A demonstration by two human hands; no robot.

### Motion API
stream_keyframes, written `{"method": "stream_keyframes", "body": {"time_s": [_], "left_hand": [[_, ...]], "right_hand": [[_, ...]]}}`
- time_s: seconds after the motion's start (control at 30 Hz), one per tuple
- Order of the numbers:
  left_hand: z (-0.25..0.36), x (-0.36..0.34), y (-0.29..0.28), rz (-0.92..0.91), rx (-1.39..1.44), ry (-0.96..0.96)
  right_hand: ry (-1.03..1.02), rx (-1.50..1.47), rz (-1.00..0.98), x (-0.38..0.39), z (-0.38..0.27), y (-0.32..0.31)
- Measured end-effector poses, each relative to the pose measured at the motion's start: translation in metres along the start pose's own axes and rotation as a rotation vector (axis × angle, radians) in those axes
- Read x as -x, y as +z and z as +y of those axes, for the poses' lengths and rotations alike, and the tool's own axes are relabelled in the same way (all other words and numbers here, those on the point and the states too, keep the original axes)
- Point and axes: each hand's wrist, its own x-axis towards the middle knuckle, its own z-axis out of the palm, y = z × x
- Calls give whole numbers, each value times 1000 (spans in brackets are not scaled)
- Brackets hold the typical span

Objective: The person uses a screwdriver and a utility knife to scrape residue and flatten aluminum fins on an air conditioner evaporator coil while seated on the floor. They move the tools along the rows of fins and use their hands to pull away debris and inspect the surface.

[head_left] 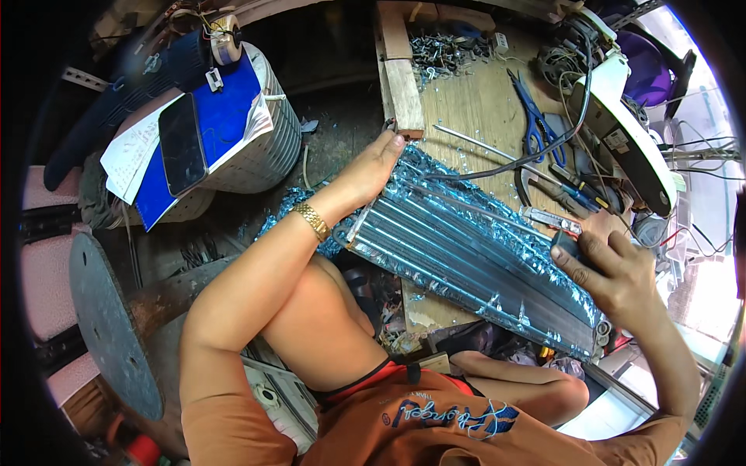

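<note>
A long finned heat-exchanger coil (458, 252) lies slantwise across the bench edge and over my lap, with bare tubes or ridges along it. Bluish shredded fin strips (505, 225) cling to its far side and hang off its left end. My left hand (378, 165), wearing a gold watch at the wrist, presses on the coil's upper left end, beside a wooden block; its fingertips are partly hidden. My right hand (610, 272) is closed round the dark handle of a long screwdriver (497, 216), whose thin shaft runs left along the coil's torn fins.
Blue-handled pliers (532, 128), another long screwdriver (497, 152) and loose screws (447, 54) lie on the wooden bench (466, 109). A black cable (505, 167) crosses above the coil. At left, a drum (276, 116) bears a phone (183, 144) and a blue folder (225, 101).
</note>
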Motion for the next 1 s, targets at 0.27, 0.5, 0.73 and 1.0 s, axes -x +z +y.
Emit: {"method": "stream_keyframes", "body": {"time_s": [0.27,0.5,0.73,1.0], "left_hand": [[10,7,3,79,-202,-62],[7,3,-8,16,-113,45],[7,-1,-4,26,-131,65],[8,2,-4,-12,-89,9]], "right_hand": [[8,128,-7,-2,-63,-16],[325,-276,-20,23,-50,20],[480,-673,55,45,-64,38],[454,-565,59,34,-70,40]]}}
